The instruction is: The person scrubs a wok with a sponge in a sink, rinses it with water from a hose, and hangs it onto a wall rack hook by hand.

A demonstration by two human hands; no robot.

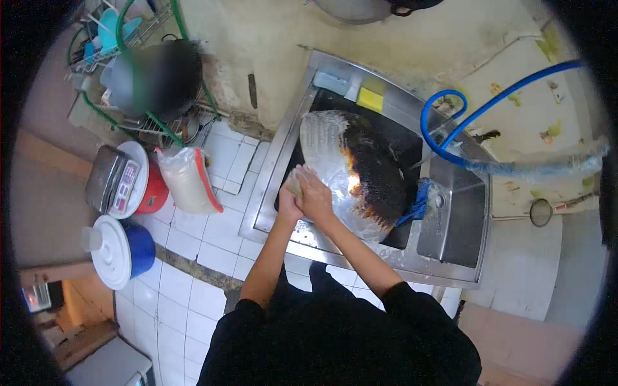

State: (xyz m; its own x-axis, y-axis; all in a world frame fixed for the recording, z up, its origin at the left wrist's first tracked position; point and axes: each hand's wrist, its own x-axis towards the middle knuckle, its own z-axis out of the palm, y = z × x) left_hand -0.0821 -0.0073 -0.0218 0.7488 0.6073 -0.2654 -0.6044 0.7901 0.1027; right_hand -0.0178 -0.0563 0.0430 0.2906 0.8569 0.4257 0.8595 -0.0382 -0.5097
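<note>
Across the double-basin steel sink (pixel 281 151), from my remote seat, one big job: a large wok (pixel 355 175), looks bottom-up, domed side toward me, filling the left basin and crowding its edges. I'd call the scouring about halfway, a judgement only. Done: the left part, bare grey metal (pixel 324 138), pale and streaky, shiny near the middle. Left to do: the right part, thick black crust (pixel 383 170), rough and matt, with a ragged edge. Amber-brown scorch stains run along the border, so that strip reads as part-cleaned to me. Crust thickness: can't tell.

Left hand (pixel 289 202) and right hand (pixel 315 198) are clasped together over the wok's near-left edge, squeezing a small pale pad (pixel 296 185) between them. Pad mostly hidden; material unclear. Whether either hand touches the wok, I can't tell.

Crumpled blue cloth (pixel 419 199) lies right of the wok, by the divider to the smaller basin. Yellow sponge (pixel 370 99) sits on the sink's back ledge, nobody touching it.
</note>
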